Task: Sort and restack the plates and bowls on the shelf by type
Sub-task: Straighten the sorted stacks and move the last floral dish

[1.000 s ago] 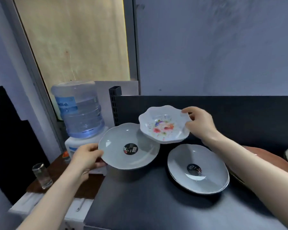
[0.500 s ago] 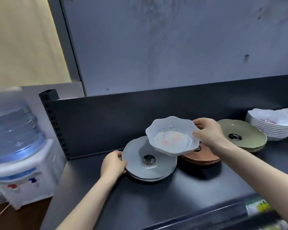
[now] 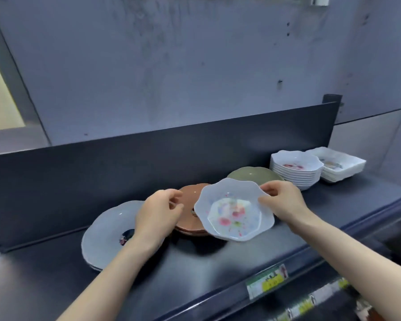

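Observation:
My right hand (image 3: 284, 203) grips the far rim of a white scalloped bowl with a floral print (image 3: 233, 213), held tilted in the air above the dark shelf (image 3: 195, 260). My left hand (image 3: 159, 212) hovers empty, fingers curled apart, over the gap between the grey plates (image 3: 107, 232) and the brown plates (image 3: 189, 198). Behind the bowl sits a green plate stack (image 3: 250, 174). A stack of matching white scalloped bowls (image 3: 295, 169) stands farther right, next to a stack of white square bowls (image 3: 340, 164).
The shelf's dark back panel (image 3: 148, 158) runs behind all the stacks, with a grey wall above it. Price labels (image 3: 267, 281) line the shelf's front edge. Bare shelf surface lies in front of the stacks.
My left hand has let go of the grey plates and lifted off them. My right hand has carried the floral bowl to the right, over the brown plates. The view has swung right.

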Available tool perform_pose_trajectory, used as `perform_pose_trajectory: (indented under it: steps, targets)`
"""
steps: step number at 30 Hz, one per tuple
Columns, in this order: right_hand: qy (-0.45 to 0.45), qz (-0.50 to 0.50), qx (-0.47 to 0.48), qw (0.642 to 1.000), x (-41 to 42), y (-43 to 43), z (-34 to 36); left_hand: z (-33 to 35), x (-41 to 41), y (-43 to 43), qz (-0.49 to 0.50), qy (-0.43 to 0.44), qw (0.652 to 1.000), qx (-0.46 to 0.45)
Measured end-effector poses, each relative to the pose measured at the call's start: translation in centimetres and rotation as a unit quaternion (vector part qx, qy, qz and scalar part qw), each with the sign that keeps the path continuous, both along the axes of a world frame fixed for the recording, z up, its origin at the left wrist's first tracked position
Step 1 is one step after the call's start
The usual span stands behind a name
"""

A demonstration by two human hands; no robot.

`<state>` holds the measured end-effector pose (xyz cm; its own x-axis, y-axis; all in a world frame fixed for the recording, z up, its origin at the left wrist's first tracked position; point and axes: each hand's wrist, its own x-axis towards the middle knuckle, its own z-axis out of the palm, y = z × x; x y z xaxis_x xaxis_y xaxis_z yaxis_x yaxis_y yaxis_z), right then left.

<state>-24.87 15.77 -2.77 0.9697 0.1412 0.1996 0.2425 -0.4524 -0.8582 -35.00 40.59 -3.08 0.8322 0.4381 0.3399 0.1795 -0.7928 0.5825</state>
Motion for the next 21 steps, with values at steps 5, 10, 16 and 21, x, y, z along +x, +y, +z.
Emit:
perform_pose_trajectory:
  steps: [5, 10, 16, 21]
  targets:
    - [-0.016, -0.035, -0.063, 0.997, 3.1, -12.3, -0.3, -0.9, 5.1, -11.2, -0.054, -0.008, 0.998, 0.044]
    - [-0.026, -0.065, -0.087, 0.994, 7.3, -24.1, -0.2, -0.9, 10.3, -20.7, -0.08, 0.004, 0.995, 0.067]
    - [0.008, -0.088, -0.047, 0.995, 11.7, -31.6, -1.1, -0.9, 14.3, -26.2, -0.071, 0.037, 0.992, 0.093]
    - [0.053, -0.083, 0.007, 0.995, 15.1, -33.0, -2.8, -0.5, 17.0, -27.4, -0.057, 0.059, 0.99, 0.111]
